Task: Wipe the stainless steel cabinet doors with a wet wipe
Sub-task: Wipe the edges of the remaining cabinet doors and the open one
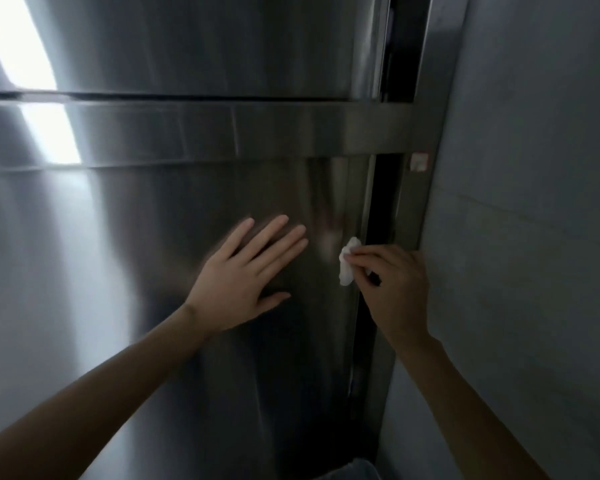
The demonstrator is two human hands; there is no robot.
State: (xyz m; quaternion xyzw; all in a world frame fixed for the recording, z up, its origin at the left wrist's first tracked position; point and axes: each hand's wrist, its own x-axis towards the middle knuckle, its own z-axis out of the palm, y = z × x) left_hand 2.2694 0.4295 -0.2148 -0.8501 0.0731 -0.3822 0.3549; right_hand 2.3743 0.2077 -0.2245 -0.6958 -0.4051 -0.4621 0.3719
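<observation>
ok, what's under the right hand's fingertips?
A crumpled white wet wipe, pinched by the right hand at the right edge of the lower cabinet door, beside a dark gap. The steel behind the wipe is covered.

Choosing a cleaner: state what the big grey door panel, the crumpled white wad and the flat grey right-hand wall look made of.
Door panel: brushed metal, likely stainless steel; fine grain, blurred reflections. White wad: soft paper or nonwoven; crumples. Wall: matte, possibly painted; no shine.
</observation>
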